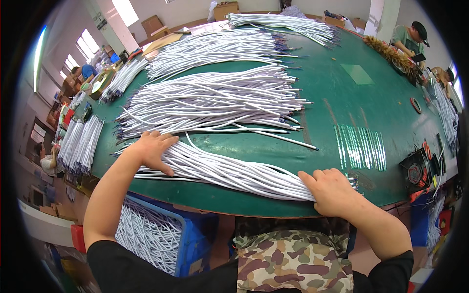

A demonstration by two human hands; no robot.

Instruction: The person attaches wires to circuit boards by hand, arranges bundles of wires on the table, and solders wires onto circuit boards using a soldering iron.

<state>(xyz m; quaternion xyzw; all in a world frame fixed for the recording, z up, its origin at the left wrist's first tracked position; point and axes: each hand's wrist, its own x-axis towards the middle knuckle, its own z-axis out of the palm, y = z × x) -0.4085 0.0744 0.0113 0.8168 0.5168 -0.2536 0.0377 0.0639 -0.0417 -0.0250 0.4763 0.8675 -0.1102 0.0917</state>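
Note:
A long bundle of white cables (pixel 234 170) lies across the near part of the green table. Over its left part my left hand (pixel 155 150) rests, thumb spread wide from the fingers, palm down on the cables. At the right end my right hand (pixel 332 191) is closed round the bundle, the thumb on top and the fingers curled. Short dark cable tips (pixel 352 183) show just past that hand. Some cables at the left end are partly hidden under my left hand and wrist.
Behind the bundle lies a larger pile of white cables (pixel 215 100), with more piles (pixel 215 51) beyond. Thin green strips (pixel 359 147) lie at right, near a black device (pixel 416 168). A blue bin (pixel 181 239) of cables stands below the table edge. Other people work around the table.

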